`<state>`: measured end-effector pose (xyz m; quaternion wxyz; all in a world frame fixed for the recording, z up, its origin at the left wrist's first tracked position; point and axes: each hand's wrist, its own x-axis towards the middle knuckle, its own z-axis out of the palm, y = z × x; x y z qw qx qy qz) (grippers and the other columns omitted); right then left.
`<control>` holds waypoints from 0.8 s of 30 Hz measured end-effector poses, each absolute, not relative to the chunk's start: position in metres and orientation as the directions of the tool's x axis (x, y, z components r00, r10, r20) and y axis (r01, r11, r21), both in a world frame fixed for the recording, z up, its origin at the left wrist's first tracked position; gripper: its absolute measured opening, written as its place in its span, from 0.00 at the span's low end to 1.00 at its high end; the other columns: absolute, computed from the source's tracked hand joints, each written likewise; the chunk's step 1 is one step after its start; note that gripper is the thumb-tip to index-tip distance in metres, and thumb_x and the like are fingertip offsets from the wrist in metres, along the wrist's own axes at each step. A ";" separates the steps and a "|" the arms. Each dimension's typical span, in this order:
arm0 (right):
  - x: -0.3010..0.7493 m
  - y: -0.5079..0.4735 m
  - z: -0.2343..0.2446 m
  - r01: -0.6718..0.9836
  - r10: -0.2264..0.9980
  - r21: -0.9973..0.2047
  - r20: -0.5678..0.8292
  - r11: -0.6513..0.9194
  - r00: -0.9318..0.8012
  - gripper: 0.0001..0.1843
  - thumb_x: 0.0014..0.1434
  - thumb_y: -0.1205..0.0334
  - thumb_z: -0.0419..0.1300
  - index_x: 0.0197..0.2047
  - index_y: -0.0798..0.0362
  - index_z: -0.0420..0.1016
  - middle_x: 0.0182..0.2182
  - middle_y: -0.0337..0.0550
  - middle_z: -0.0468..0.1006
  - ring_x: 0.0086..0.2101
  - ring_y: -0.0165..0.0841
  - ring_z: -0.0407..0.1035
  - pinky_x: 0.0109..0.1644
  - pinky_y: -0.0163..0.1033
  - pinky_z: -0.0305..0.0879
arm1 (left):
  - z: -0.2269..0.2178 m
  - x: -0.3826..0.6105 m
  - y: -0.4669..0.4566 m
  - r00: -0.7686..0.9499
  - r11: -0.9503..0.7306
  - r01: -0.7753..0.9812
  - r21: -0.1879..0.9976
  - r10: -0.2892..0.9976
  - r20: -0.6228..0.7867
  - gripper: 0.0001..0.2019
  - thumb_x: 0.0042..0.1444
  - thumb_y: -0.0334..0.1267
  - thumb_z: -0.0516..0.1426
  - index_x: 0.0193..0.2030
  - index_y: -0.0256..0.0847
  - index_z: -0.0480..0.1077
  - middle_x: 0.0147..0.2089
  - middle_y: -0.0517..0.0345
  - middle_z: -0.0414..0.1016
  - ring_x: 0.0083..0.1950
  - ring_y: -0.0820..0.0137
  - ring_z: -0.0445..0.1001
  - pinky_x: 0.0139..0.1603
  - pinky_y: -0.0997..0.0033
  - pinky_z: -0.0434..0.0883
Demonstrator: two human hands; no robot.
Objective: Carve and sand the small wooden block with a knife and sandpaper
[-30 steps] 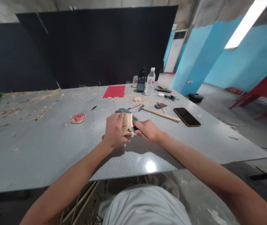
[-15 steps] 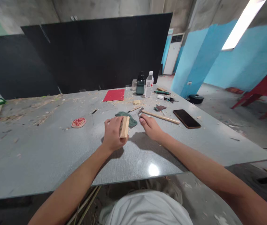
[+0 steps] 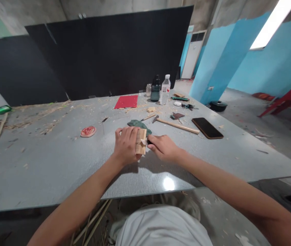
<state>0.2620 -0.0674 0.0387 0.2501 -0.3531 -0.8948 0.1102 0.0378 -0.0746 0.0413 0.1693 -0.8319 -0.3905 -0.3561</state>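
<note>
My left hand (image 3: 127,145) is closed around a pale wooden block (image 3: 140,147), its cut face turned to the right. My right hand (image 3: 163,146) grips the dark handle of a knife (image 3: 144,142); the short blade lies against the block's right face. Just behind the block, a dark green cloth (image 3: 136,123) is partly covered by my left hand. A hammer (image 3: 177,125) with a wooden handle rests beyond my right hand, and a thin wooden-handled tool (image 3: 147,117) lies near its head.
A phone (image 3: 207,128) lies on the right, a round piece with a red design (image 3: 88,131) on the left. Farther back are a red sheet (image 3: 126,101), a dark bottle (image 3: 155,89), a clear water bottle (image 3: 165,90) and a wood chunk (image 3: 150,109). Shavings litter the grey table (image 3: 58,171).
The block has turned so that its cut face shows more. My right hand has come up to it, bringing the knife blade against the wood. The view has shifted slightly.
</note>
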 end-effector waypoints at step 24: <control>0.265 -0.055 0.033 0.537 0.701 -0.452 0.416 0.712 -0.580 0.28 0.78 0.40 0.41 0.49 0.52 0.72 0.31 0.45 0.78 0.30 0.38 0.69 0.35 0.40 0.56 | 0.022 0.043 -0.057 0.386 -0.629 0.742 0.233 0.684 0.619 0.33 0.50 0.41 0.58 0.65 0.41 0.62 0.62 0.41 0.75 0.62 0.49 0.73 0.67 0.46 0.55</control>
